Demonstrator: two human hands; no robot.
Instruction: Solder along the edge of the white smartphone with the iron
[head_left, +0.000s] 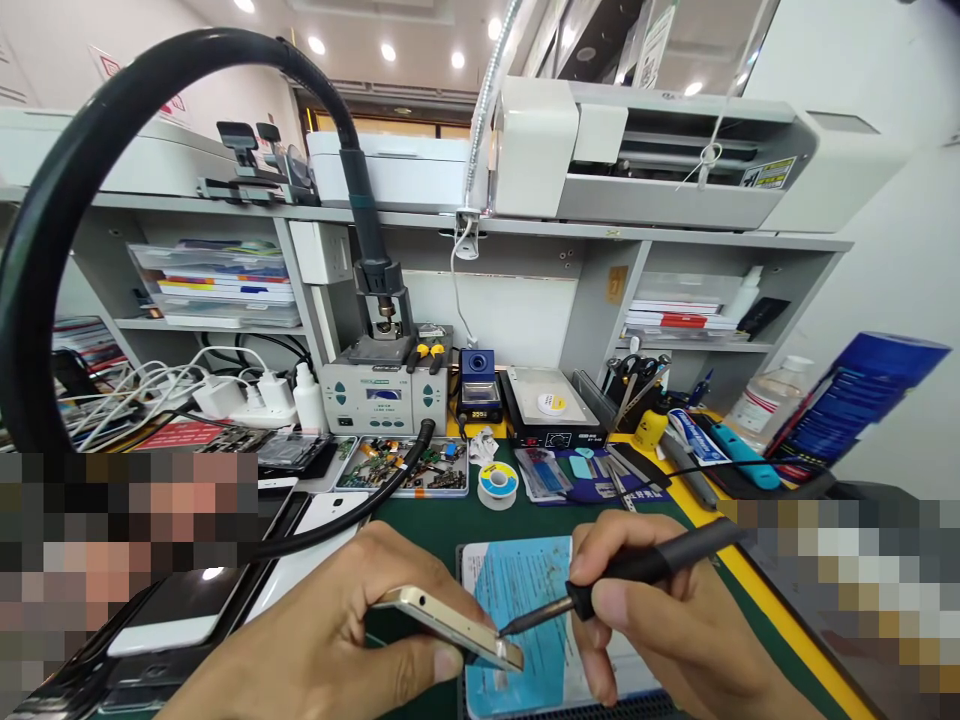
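Low in the view, my left hand (360,620) grips a gold phone (450,625) by its sides, tilted with its narrow edge facing up. My right hand (645,610) holds a black soldering iron (652,563) like a pen. The iron's thin tip points left and meets the phone's edge near its right end; whether it truly touches is hard to tell. Beneath both hands lies a blue and white printed sheet (525,580) on a dark green mat (420,520). The phone's lower part is hidden by my left fingers.
A solder spool (498,484) and a tray of small parts (409,467) lie ahead. Behind them stand a grey rework station (386,398) and a black heating plate (559,437). A thick black hose (360,515) crosses on the left beside several phones (180,600). Tools and bottles line the right.
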